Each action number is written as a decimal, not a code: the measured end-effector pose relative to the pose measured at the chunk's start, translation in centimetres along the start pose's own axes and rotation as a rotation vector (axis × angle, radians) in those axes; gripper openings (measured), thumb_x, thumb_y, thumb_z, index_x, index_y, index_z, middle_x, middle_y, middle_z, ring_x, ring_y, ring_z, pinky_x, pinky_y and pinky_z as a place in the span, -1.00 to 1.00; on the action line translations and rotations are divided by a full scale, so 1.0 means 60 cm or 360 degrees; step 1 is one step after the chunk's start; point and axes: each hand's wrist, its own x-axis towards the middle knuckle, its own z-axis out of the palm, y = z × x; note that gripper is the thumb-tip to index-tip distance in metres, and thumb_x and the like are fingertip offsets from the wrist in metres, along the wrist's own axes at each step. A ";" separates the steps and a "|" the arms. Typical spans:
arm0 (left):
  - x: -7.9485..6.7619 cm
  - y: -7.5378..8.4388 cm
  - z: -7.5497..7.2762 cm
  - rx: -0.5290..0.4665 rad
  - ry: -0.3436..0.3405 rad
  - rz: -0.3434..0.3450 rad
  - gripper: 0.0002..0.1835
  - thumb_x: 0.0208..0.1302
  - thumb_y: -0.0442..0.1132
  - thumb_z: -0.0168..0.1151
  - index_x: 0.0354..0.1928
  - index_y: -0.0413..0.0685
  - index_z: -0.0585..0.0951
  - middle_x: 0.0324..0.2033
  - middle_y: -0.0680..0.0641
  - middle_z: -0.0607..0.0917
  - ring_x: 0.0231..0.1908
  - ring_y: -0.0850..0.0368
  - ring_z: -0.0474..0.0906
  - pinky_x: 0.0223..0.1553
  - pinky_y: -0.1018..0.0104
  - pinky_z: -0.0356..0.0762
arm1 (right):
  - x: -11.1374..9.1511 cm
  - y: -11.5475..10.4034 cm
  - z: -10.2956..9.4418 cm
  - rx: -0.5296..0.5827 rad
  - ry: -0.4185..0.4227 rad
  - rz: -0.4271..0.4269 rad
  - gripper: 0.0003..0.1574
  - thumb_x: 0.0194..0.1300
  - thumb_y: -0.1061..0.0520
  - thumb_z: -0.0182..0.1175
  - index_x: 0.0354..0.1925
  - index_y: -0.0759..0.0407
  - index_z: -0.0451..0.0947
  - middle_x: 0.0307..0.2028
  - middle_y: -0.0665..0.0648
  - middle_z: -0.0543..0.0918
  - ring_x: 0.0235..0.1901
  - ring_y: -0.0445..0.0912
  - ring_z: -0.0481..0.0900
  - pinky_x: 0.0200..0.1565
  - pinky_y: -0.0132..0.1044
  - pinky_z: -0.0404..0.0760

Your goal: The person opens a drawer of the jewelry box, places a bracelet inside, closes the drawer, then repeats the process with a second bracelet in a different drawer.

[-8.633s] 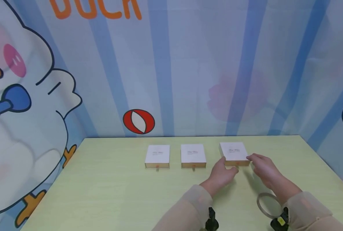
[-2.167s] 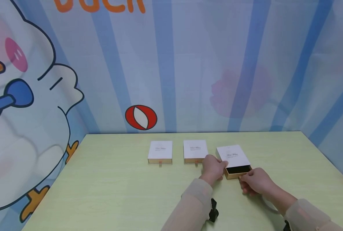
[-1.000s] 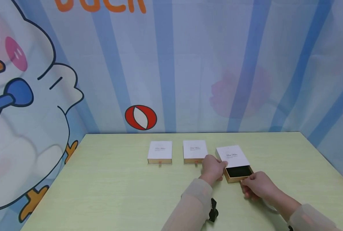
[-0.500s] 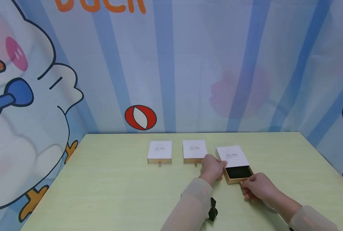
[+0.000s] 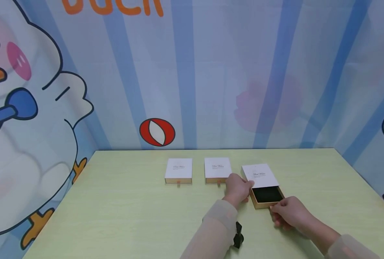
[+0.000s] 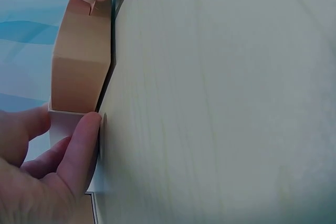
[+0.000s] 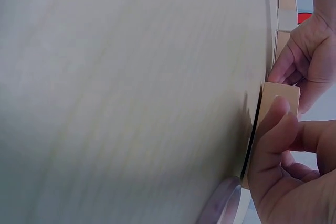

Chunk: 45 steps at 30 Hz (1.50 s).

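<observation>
The rightmost white drawer box (image 5: 261,174) sits slightly turned on the table, its tan tray (image 5: 262,205) slid part way out toward me. A flat black surface lines the visible part of the tray. My left hand (image 5: 238,188) grips the left side of the white sleeve near its front corner, thumb and fingers on either side of its edge. The right hand (image 5: 290,213) pinches the small ribbon tab (image 6: 91,9) at the tray's front. Its other fingers are curled beneath.
Two matching boxes stand shut to the left, a middle box (image 5: 217,168) close to my left hand and a left box (image 5: 178,169). Behind the table (image 5: 140,216) hangs a cartoon backdrop (image 5: 211,72). Low in the right wrist view is a lilac ring (image 7: 223,203).
Earlier the box was closed, with both hands at its sides. The right hand has since drawn the tray toward me, exposing more black lining. My left hand has stayed on the sleeve lately.
</observation>
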 end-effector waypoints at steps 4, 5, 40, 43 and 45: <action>0.002 0.000 0.000 0.0001 -0.0003 -0.0013 -0.74 0.13 -0.15 0.36 -0.55 -0.12 0.52 -0.63 -0.03 0.50 -0.74 0.05 0.55 -0.71 0.39 0.30 | -0.003 0.000 0.001 0.0011 0.0004 0.0002 -0.72 0.29 0.19 0.06 -0.46 0.34 0.56 -0.68 0.05 0.55 -0.67 -0.17 0.49 -0.59 -0.34 0.45; 0.002 0.000 0.000 0.0003 -0.0003 -0.0017 -0.74 0.13 -0.15 0.36 -0.55 -0.12 0.52 -0.63 -0.03 0.50 -0.75 0.06 0.53 -0.71 0.39 0.30 | -0.004 0.000 0.002 0.0010 0.0005 0.0000 -0.72 0.29 0.19 0.05 -0.46 0.33 0.56 -0.68 0.05 0.55 -0.67 -0.17 0.50 -0.59 -0.34 0.45; 0.006 0.000 0.003 0.0018 0.0008 -0.0052 -0.71 0.12 -0.14 0.38 -0.57 -0.12 0.50 -0.62 -0.05 0.50 -0.77 0.09 0.51 -0.69 0.39 0.30 | -0.018 0.008 -0.001 0.0029 -0.0033 -0.0056 -0.71 0.30 0.20 0.05 -0.47 0.35 0.57 -0.67 0.04 0.55 -0.67 -0.17 0.49 -0.60 -0.33 0.46; 0.006 -0.001 0.003 0.0018 0.0006 -0.0042 -0.72 0.11 -0.15 0.38 -0.56 -0.12 0.51 -0.62 -0.05 0.51 -0.75 0.06 0.53 -0.70 0.39 0.31 | -0.021 0.007 -0.001 0.0022 -0.0036 -0.0043 -0.71 0.29 0.20 0.04 -0.46 0.35 0.57 -0.67 0.05 0.55 -0.67 -0.17 0.50 -0.59 -0.33 0.46; 0.007 -0.001 0.005 0.0018 0.0005 -0.0048 -0.72 0.11 -0.15 0.38 -0.55 -0.12 0.51 -0.62 -0.05 0.51 -0.76 0.07 0.51 -0.69 0.39 0.31 | -0.022 0.007 -0.001 0.0020 -0.0038 -0.0036 -0.71 0.29 0.20 0.05 -0.46 0.35 0.57 -0.67 0.05 0.55 -0.66 -0.17 0.50 -0.58 -0.33 0.47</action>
